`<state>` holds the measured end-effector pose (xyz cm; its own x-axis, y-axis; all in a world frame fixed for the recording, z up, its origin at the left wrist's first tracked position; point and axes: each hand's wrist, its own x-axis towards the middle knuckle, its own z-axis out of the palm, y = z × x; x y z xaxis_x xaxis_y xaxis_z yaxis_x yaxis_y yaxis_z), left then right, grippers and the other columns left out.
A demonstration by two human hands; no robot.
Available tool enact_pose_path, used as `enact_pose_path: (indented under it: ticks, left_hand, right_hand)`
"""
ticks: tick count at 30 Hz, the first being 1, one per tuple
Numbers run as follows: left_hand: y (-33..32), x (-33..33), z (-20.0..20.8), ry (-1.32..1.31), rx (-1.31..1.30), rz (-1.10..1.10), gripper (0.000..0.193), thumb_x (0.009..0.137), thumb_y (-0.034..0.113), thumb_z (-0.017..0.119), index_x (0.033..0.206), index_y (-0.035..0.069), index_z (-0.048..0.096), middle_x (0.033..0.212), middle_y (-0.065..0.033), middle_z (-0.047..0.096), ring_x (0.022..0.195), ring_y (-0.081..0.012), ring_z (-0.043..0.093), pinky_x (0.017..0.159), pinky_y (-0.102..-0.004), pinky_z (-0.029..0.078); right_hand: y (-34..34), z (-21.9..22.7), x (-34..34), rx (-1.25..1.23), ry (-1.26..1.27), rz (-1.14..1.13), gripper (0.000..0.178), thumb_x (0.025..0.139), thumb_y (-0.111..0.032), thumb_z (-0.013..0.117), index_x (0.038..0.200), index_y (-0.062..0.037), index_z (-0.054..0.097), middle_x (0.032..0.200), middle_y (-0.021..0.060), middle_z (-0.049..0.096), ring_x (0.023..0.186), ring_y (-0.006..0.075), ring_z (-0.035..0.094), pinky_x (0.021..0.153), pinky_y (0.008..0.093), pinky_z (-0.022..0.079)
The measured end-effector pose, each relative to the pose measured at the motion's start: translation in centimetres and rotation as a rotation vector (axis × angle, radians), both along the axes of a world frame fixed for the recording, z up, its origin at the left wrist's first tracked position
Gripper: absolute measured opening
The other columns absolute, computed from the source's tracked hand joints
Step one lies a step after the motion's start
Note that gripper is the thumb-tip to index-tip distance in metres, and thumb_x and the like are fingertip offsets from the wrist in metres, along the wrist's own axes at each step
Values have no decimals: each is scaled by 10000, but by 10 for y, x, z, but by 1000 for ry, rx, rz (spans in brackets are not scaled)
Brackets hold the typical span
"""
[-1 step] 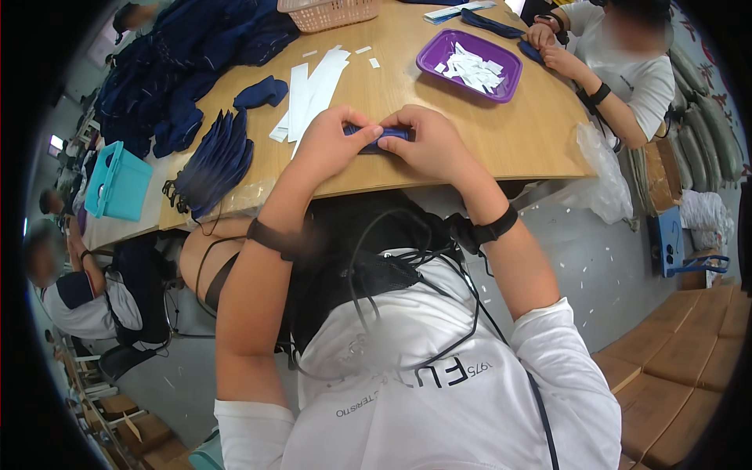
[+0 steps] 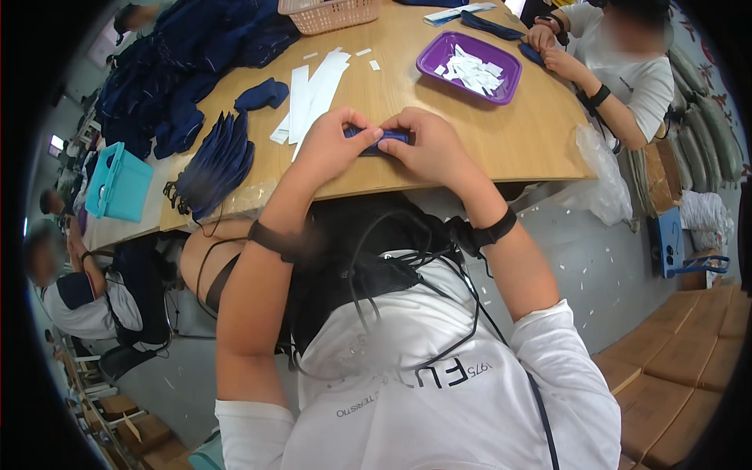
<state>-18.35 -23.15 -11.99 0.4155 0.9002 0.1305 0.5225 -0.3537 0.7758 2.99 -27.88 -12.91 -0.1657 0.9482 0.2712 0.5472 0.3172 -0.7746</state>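
Close to the front edge of the wooden table (image 2: 470, 149), both my hands pinch a small piece of navy fabric (image 2: 394, 135). My left hand (image 2: 338, 141) grips its left end, with thumb and index finger closed. The right end is between the fingers of my right hand (image 2: 427, 142), and the two thumb tips nearly meet at the middle. My fingers cover much of the piece. To the left lies a fanned stack of navy fabric pieces (image 2: 215, 164) with dark cords. A single folded navy piece (image 2: 262, 95) rests just beyond that stack.
White paper strips (image 2: 317, 90) lie beyond my left hand. A purple tray (image 2: 501, 95) holds small white slips. Navy cloth (image 2: 196, 55) is heaped far left, near a pink basket (image 2: 333, 17) and a turquoise bin (image 2: 129, 184). A co-worker (image 2: 619, 78) handles navy fabric at right.
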Motion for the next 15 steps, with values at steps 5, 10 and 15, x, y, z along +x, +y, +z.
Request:
enact_pose_path:
  ticks: [5,10,15]
  left_hand:
    - [-16,-2,4,-286,-117,-71,378,980,131,807,1292,-38,677,1076,-71,733,1000,-114,675,902,-260,545]
    - [-69,1,60,-454,-177,-65,348,1007,162,784,1273,-34,675,1040,-49,713,895,-95,658,811,-239,546]
    - [-91,-4,77,-657,-378,-54,236,1006,174,784,1139,0,696,941,-22,679,715,-64,587,658,-214,489]
  right_hand:
    - [-20,6,-3,226,50,3,251,866,-150,834,1082,-27,798,924,155,661,858,366,661,782,416,533]
    - [-67,55,-2,247,238,70,254,910,-66,824,1137,22,751,897,100,586,794,217,594,654,308,478]
    - [-76,57,-12,278,364,142,257,925,-61,810,1158,19,735,954,92,592,843,180,610,638,276,500]
